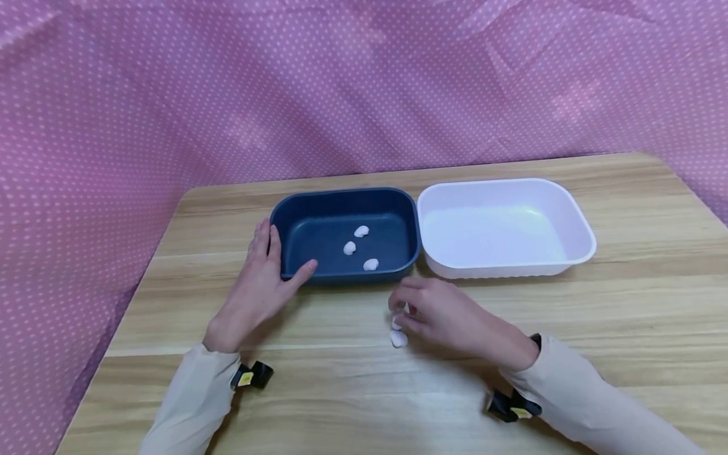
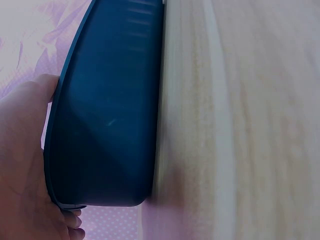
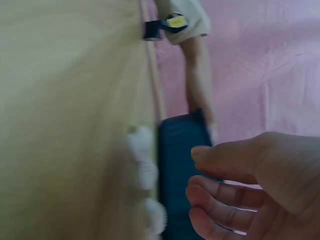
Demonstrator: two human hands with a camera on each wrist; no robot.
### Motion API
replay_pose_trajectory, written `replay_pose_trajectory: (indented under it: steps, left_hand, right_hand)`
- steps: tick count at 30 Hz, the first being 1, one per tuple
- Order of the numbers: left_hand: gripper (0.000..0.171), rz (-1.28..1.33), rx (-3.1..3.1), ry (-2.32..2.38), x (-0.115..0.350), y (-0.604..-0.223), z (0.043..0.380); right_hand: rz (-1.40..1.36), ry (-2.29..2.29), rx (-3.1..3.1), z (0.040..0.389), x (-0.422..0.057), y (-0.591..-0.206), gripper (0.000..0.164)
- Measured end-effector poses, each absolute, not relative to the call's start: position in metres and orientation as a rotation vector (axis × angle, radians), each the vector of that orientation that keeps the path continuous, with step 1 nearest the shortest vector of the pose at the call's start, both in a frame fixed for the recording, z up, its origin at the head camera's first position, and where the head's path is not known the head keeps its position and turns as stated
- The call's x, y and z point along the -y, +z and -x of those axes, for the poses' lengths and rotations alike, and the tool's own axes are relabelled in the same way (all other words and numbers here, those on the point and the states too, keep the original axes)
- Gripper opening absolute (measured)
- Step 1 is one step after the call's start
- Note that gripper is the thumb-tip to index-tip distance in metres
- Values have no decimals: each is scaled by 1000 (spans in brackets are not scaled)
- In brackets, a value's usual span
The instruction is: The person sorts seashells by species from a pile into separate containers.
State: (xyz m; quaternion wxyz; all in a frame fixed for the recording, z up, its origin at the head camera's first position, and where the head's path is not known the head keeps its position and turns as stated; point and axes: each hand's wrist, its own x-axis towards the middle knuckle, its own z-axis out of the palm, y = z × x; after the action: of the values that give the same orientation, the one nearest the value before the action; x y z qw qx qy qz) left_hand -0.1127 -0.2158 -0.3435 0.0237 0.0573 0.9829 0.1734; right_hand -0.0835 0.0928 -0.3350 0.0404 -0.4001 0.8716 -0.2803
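A dark blue basin (image 1: pixel 352 278) sits on the wooden table with three white seashells in it, one of them a shell (image 1: pixel 371 264) near its front wall. My left hand (image 1: pixel 256 291) rests at the basin's left end, fingers extended along the outside and thumb across the front rim. Close over the tabletop, my right hand (image 1: pixel 438 313) has loosely bent fingers beside a white shell (image 1: pixel 399 339) and another partly hidden shell. In the right wrist view a gap shows between thumb and fingers, with nothing in it; blurred shells (image 3: pixel 148 174) lie on the table beyond.
Right of the blue basin stands a white basin (image 1: pixel 506 268), their rims side by side. The wooden table (image 1: pixel 318 392) ends at the back before a pink dotted cloth (image 1: pixel 341 95). Black wrist cameras (image 1: pixel 500 406) hang by both sleeves.
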Motion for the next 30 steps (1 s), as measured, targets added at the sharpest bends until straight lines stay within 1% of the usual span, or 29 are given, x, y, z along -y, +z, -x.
replay_pose_trajectory:
  steps: [7,11,19,30]
  left_hand:
    - [107,-172,-3038,534,216,-343,113]
    - [107,-169,-3035,531,215,-342,113]
    - [106,-177,-3030,535,214,-342,113]
    - [106,-183,-3042,534,215,-339,113]
  right_hand:
    - [1185,-883,-2556,80,-98,-352,24]
    - [1181,-890,-2515,77,-100,-357,27]
    - [1165,-876,-2513,74,-102,-361,27]
    - [1157,-935,-2495,76,-101,-366,23]
